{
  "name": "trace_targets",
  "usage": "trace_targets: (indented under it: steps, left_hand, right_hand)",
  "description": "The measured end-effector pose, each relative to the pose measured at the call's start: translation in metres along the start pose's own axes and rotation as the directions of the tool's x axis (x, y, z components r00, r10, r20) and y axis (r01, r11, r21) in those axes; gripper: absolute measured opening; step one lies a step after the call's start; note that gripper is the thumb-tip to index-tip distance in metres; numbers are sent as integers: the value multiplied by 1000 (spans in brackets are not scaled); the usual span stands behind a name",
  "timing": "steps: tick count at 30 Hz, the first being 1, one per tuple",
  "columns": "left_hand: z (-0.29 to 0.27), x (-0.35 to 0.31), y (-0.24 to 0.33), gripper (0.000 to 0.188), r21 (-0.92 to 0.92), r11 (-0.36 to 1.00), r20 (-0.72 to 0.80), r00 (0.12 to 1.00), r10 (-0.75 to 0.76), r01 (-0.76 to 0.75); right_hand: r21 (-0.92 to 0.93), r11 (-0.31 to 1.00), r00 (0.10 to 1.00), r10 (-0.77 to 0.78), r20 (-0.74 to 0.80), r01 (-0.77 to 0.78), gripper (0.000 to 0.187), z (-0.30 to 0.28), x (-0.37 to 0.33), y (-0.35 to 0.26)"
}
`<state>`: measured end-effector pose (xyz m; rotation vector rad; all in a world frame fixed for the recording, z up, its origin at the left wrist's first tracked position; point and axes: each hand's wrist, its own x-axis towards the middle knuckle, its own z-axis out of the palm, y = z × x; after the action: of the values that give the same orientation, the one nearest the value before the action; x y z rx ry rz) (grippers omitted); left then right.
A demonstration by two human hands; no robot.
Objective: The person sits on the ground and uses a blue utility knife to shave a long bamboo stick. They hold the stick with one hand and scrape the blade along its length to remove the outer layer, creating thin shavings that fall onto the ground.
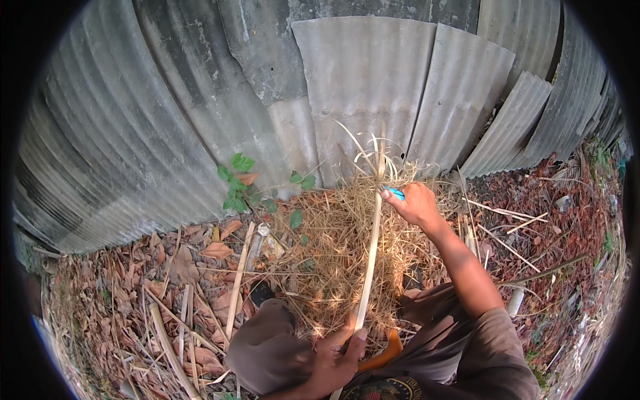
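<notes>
A long pale bamboo strip (371,270) runs from my lap up toward the metal wall. My left hand (337,358) is closed around its near part, close to my body. Farther up, my right hand (417,203) grips a small tool with a blue handle (395,193), probably a knife, whose blade is hidden at the strip. Thin curled shavings (363,152) stand off the strip just beyond that hand. Below lies a thick heap of straw-coloured shavings (333,250), between and ahead of my legs.
A corrugated metal sheet wall (367,73) stands across the far side. Dry leaves (190,267) and split bamboo pieces (240,283) litter the ground at left. Several thin sticks (510,247) lie at right. A green plant (237,190) grows by the wall. Something orange (392,348) shows between my legs.
</notes>
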<state>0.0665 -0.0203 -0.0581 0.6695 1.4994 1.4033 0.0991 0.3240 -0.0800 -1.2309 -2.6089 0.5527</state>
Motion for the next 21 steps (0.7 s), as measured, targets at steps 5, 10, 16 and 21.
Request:
trace_targets:
  steps: [5,10,16,21]
  left_hand:
    - [3,1,6,14,-68,995,-26,997,-79,77]
    - [-2,5,10,26,-138,986,-10,995,-97,95]
    - [-6,9,28,35,-180,974,-79,985,-156,139]
    - [-8,9,31,33,-78,987,-77,986,-148,142]
  right_hand:
    - [6,999,998,39,-39,-39,87,13,10,21]
    - [180,977,986,87,140,-112,86,-20,-11,2]
    - [2,937,900,-335,280,349,74,-21,-81,-49]
    - [-80,891,882,-424,206,447,73,-11,-90,-52]
